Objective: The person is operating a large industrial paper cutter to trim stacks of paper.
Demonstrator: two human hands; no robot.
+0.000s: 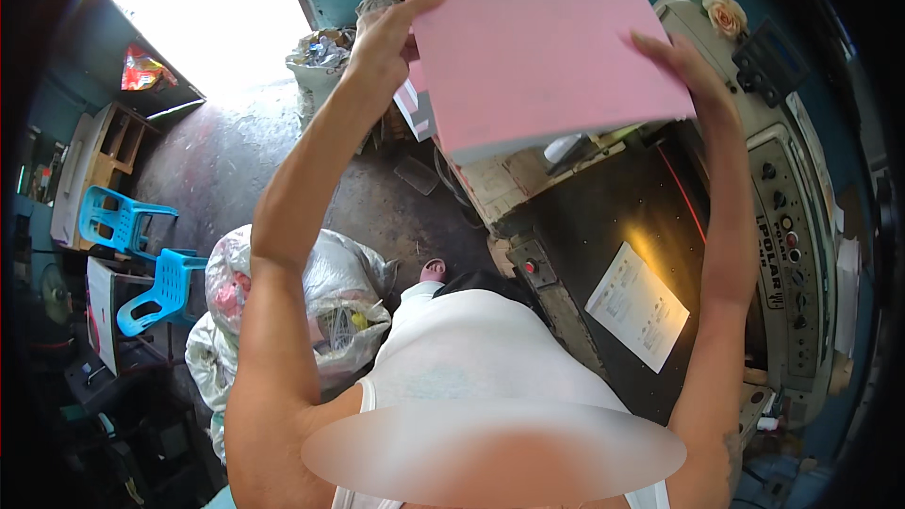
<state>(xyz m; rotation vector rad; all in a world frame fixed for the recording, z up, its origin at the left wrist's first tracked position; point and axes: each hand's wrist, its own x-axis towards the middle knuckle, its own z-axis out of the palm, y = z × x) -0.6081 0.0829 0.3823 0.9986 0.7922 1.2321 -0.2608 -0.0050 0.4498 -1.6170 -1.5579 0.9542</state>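
Both my arms reach forward around a thick stack of pink paper (547, 52). My left hand (386, 33) grips its left edge, the thumb lying on the top sheet and the fingers tucked out of sight below. On the right side my right hand (693, 71) holds the opposite edge, its thumb also on top. The stack is raised above the corner of a worn work table (495, 184). Below it on the dark machine bed (603, 236) lies a white printed sheet (639, 306).
A large machine with a control panel (787, 226) stands at the right, a peach artificial rose (724, 14) on top. Filled plastic sacks (330, 273) sit on the floor to my left. Beyond them are blue plastic chairs (170, 287) and a wooden shelf (118, 141). A bright doorway (217, 19) opens at far left.
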